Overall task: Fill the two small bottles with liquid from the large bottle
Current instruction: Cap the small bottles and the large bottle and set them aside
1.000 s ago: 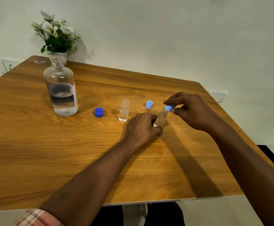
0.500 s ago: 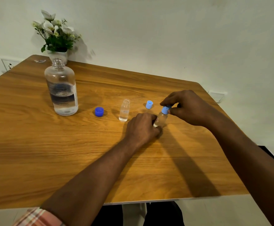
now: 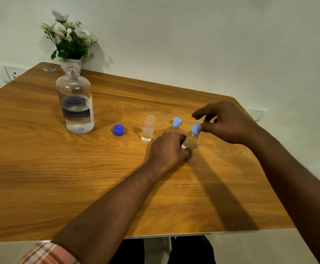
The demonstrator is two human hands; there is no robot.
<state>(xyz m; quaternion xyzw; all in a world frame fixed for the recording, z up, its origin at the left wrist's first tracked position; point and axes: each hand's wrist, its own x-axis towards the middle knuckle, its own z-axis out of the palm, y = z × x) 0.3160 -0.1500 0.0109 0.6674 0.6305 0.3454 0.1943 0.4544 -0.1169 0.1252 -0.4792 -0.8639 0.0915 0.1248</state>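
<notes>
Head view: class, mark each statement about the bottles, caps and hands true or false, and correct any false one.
1. The large bottle stands uncapped. True.
2. The dark blue cap sits on the large bottle. False: it lies on the table beside it.
3. The left hand grips the tilted small bottle. True.
4. The right hand lies flat on the table. False: its fingers pinch the fitted light blue cap on the tilted small bottle.
5. Both small bottles are capped. False: the upright small bottle is open, and a loose light blue cap lies nearby.
</notes>
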